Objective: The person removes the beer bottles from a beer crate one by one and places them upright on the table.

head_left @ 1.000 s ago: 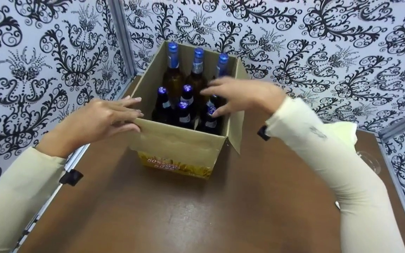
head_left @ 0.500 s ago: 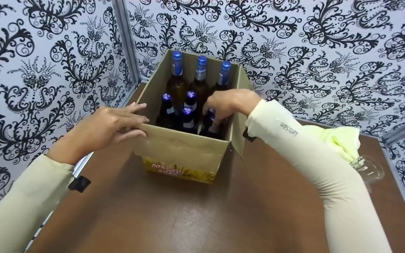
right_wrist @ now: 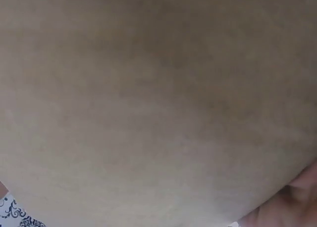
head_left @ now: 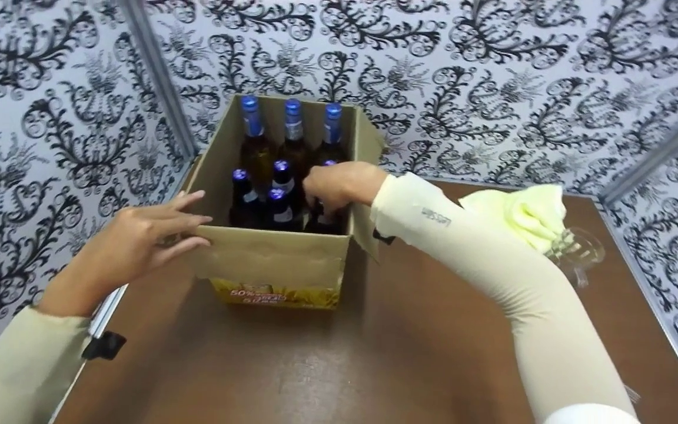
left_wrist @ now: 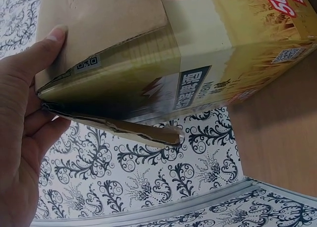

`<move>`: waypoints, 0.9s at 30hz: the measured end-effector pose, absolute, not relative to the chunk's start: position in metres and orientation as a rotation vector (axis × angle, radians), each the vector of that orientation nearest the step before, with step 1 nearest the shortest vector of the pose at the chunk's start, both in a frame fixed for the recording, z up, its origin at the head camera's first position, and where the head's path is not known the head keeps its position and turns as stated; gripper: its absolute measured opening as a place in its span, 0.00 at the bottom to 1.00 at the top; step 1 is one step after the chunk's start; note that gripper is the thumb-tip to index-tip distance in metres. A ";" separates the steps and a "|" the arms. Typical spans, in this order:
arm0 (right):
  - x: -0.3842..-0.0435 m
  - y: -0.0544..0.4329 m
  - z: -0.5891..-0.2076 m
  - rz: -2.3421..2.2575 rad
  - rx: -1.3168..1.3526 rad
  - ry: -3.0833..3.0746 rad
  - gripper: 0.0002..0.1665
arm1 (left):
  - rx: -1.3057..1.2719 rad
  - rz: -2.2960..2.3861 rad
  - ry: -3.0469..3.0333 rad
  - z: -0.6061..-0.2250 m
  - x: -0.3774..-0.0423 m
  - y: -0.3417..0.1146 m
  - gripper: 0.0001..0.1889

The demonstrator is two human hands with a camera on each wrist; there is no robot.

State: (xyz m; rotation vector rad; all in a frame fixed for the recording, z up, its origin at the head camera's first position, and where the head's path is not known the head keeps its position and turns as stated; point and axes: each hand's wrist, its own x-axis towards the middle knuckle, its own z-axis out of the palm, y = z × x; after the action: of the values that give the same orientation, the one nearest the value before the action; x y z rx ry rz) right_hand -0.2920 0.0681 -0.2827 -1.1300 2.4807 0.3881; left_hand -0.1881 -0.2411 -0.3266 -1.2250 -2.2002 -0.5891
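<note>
A cardboard box (head_left: 274, 253) with raised flaps holds several brown bottles. Three taller ones with blue foil necks, such as the middle bottle (head_left: 293, 126), line its far end. Shorter dark bottles with purple caps, one of them the front bottle (head_left: 281, 212), fill the near half. My left hand (head_left: 130, 247) holds the box's near left corner; in the left wrist view its thumb lies on the front flap (left_wrist: 104, 24). Inside the near right part, my right hand (head_left: 339, 185) has its fingers curled at the neck of a short bottle (head_left: 322, 222), whose cap is hidden.
On the brown table (head_left: 433, 330), a pale yellow cloth (head_left: 521, 215) lies at the back right, with a clear glass (head_left: 580, 250) beside it. Patterned walls (head_left: 421, 76) stand behind and left of the box. Cardboard (right_wrist: 148, 103) fills most of the right wrist view.
My right hand has gone from open above the bottles down into the box, its fingers closing at a short bottle's neck. The left hand stays at the box corner. The head view has shifted.
</note>
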 end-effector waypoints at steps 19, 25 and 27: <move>-0.299 0.071 -0.278 0.296 -1.176 2.343 0.17 | -1.122 -0.646 -2.175 -0.341 -0.180 -0.237 0.16; -0.300 0.075 -0.260 0.166 -1.041 2.333 0.13 | -1.099 -0.645 -2.166 -0.339 -0.183 -0.237 0.15; -0.300 0.081 -0.251 0.132 -1.001 2.340 0.15 | -1.109 -0.640 -2.167 -0.337 -0.187 -0.234 0.15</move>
State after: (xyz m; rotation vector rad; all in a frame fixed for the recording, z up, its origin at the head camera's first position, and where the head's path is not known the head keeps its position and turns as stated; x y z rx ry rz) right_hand -0.2996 0.0811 -0.2505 -1.0015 2.3400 0.1320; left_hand -0.1872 -0.2338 -0.3371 -1.1091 -2.1665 -0.6399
